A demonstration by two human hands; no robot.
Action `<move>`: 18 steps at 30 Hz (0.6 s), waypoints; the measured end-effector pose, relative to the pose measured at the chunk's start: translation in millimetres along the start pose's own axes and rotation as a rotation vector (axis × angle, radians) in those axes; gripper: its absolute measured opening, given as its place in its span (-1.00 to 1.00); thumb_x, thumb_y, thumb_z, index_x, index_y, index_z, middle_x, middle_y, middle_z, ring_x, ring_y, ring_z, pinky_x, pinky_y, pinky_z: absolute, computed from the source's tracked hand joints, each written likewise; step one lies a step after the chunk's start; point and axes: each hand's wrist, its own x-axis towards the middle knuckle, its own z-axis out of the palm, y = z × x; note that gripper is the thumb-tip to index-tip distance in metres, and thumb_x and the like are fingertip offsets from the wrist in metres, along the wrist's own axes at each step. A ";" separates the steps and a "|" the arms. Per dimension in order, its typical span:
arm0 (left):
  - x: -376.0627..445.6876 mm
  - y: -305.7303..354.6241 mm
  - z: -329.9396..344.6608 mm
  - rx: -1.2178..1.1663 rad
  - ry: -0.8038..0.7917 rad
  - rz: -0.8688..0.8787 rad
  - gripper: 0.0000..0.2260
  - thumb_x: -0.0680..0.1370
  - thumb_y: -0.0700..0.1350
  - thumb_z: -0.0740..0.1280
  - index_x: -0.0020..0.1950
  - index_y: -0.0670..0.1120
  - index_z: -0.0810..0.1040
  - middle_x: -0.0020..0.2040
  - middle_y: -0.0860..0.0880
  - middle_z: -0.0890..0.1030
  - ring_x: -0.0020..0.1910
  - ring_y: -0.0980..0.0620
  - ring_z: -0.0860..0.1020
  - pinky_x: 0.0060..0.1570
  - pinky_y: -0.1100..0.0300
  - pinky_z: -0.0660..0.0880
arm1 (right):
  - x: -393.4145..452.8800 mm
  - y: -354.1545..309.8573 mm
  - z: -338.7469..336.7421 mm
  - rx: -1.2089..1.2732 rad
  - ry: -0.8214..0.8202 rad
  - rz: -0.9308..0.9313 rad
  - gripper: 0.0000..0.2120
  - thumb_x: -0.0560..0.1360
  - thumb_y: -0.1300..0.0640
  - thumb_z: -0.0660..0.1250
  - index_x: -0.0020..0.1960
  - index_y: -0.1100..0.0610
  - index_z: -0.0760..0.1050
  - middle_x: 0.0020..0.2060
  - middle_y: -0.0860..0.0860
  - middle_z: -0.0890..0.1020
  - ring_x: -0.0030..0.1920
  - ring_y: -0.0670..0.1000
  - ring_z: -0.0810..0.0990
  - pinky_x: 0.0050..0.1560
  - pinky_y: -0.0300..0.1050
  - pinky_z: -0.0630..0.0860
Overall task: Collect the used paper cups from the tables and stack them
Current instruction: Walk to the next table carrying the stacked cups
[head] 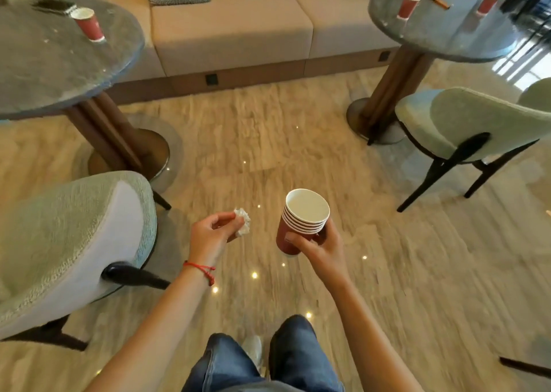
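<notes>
My right hand (pixel 320 247) grips a stack of several red paper cups (pixel 301 221), white inside, held upright over the floor. My left hand (pixel 210 236) pinches a crumpled white napkin (pixel 243 221) just left of the stack. One red cup (pixel 89 23) stands on the round grey table (pixel 44 72) at the far left. Two more red cups (pixel 409 4) (pixel 489 1) stand on the round grey table (pixel 441 33) at the far right, with a small brown stick-like item (pixel 442 1) between them.
A beige sofa (pixel 232 30) with cushions runs along the back between the tables. A green chair (pixel 77 242) stands close on my left, another green chair (pixel 465 129) on the right by the far table. Glossy wood-look floor (pixel 268 141) lies ahead.
</notes>
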 end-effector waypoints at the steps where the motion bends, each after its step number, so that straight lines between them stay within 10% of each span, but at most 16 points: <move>1: 13.5 6.5 4.6 -0.009 0.008 0.002 -0.89 0.39 -0.23 0.45 -0.14 -0.08 0.59 -0.17 -0.06 0.63 -0.19 0.09 0.61 -0.34 0.41 0.53 | 16.2 -3.9 1.5 -0.004 -0.002 0.002 -0.41 0.19 0.01 0.55 0.18 -0.09 0.46 0.02 -0.12 0.65 0.08 -0.09 0.60 0.12 -0.04 0.53; 18: 254.0 117.7 100.6 -0.135 0.197 0.036 -0.91 0.40 -0.26 0.44 -0.13 -0.13 0.61 -0.24 -0.04 0.62 -0.32 0.17 0.61 -0.36 0.42 0.51 | 335.5 -76.5 20.2 -0.060 -0.208 -0.025 -0.46 0.29 0.26 0.54 0.20 0.01 0.46 0.05 -0.01 0.64 0.09 -0.02 0.60 0.12 -0.04 0.53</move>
